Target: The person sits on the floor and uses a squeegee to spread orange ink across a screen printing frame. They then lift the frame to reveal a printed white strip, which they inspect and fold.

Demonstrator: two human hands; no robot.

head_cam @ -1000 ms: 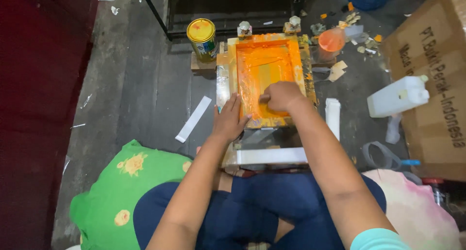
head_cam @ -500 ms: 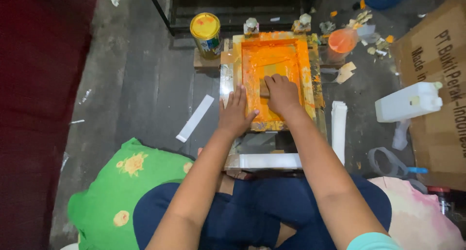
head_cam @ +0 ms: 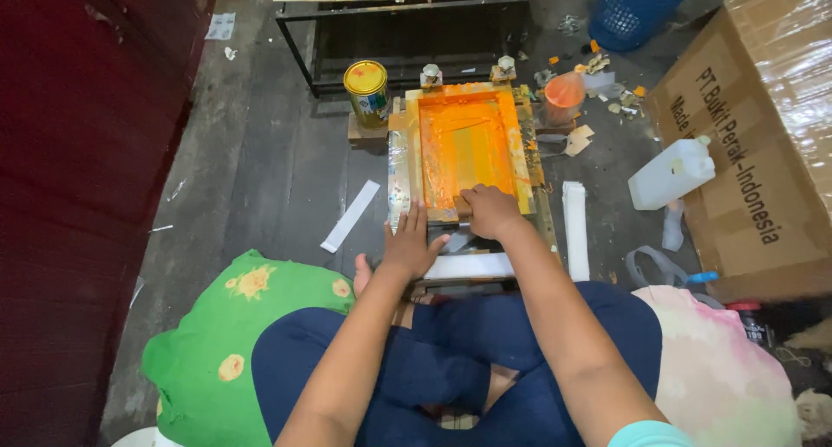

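Floor [head_cam: 260,169]: dark grey boards, and the person sits cross-legged right on them, facing the work.
Cardboard box [head_cam: 763,126]: big brown one, far right, printed side up.
Green cushion [head_cam: 208,343]: bright green with yellow flowers, lying at the person's left knee.
Pale cushion [head_cam: 719,369]: pinkish, under the right knee.
Screen frame [head_cam: 464,148]: here's the action, a wooden printing frame flooded with orange ink, flat on a low stand straight ahead of the knees.
Blue basket [head_cam: 637,9]: top edge, beyond the frame, well apart from it.
White jug [head_cam: 672,174]: plastic, lying tilted between frame and box.
Paint tin [head_cam: 367,91]: yellow lid, standing upright just beside the frame's far left corner.
Orange cup [head_cam: 563,96]: ink-smeared, just off the far right corner.
White strip [head_cam: 351,215]: paper, loose on the floor left of the frame.
Right hand [head_cam: 491,211]: clamped down over a squeegee [head_cam: 463,206] at the near edge of the inked screen; only a sliver of the wooden handle shows.
Left hand [head_cam: 409,243]: fingers spread flat, pressing the frame's near left corner, holding nothing.
The two hands: close, side by side, not touching.
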